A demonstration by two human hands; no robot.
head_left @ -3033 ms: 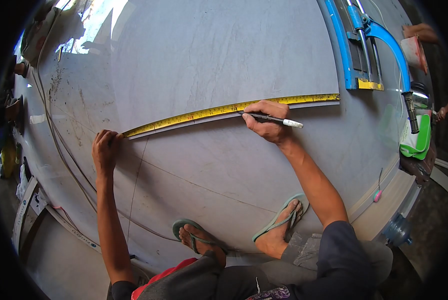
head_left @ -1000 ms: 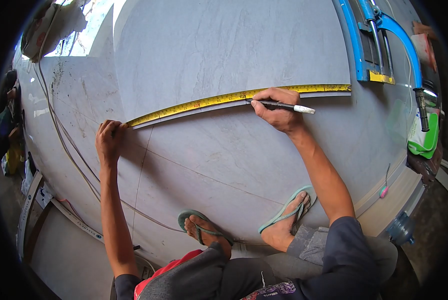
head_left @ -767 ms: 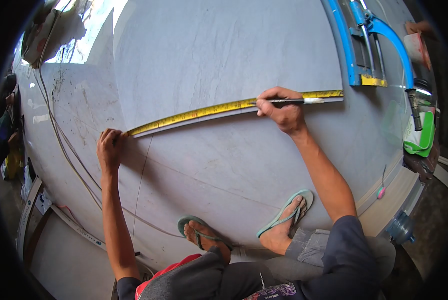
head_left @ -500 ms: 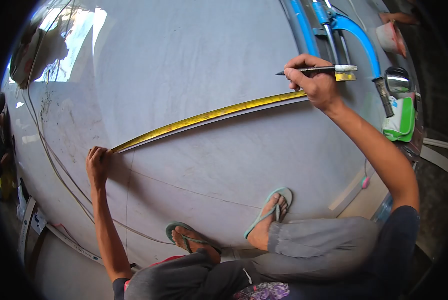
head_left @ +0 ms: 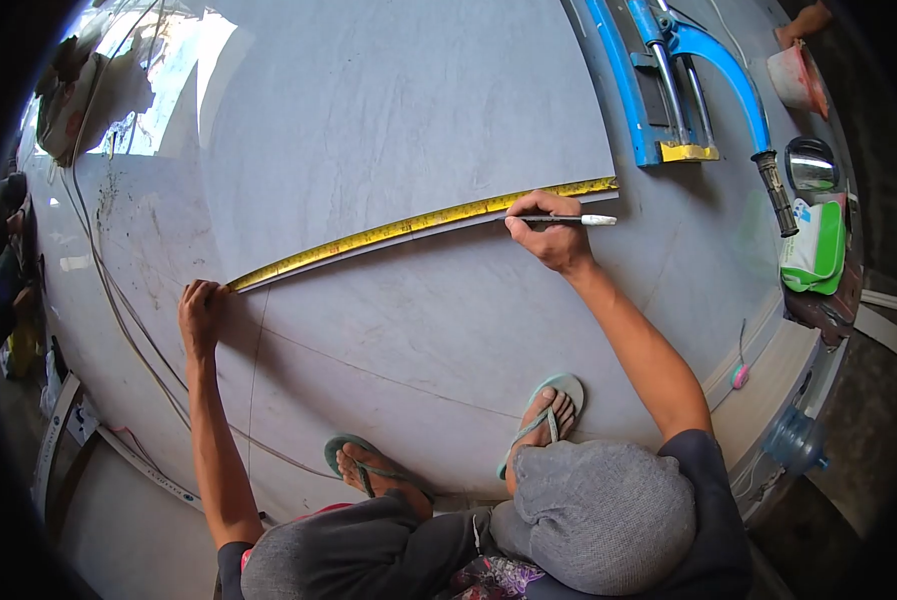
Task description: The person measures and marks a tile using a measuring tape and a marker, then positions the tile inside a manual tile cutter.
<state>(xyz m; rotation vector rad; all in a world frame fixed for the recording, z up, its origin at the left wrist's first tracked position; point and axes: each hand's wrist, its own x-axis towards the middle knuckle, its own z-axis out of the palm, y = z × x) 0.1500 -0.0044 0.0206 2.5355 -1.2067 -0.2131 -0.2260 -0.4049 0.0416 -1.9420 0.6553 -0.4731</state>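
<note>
A yellow measuring tape [head_left: 409,230] runs along the near edge of a large grey slab [head_left: 399,110], from its left corner to its right corner. My left hand [head_left: 204,315] is closed on the tape's left end at the slab's corner. Between the fingers of my right hand [head_left: 554,240] is a dark marker with a white end [head_left: 597,220], held nearly level. That hand is at the slab's near edge, right of the middle, just below the tape. Its tip is hidden by my fingers.
A blue manual tile cutter [head_left: 621,80] with a long handle lies at the right, near a green and white pouch [head_left: 814,250] and a bucket [head_left: 797,78]. Cables [head_left: 99,255] cross the left side. My sandalled feet [head_left: 559,410] are close below the slab.
My right hand has moved left and down with the marker, from the slab's right corner to along its near edge. The tape's right end is now uncovered. My left hand stays at the left corner.
</note>
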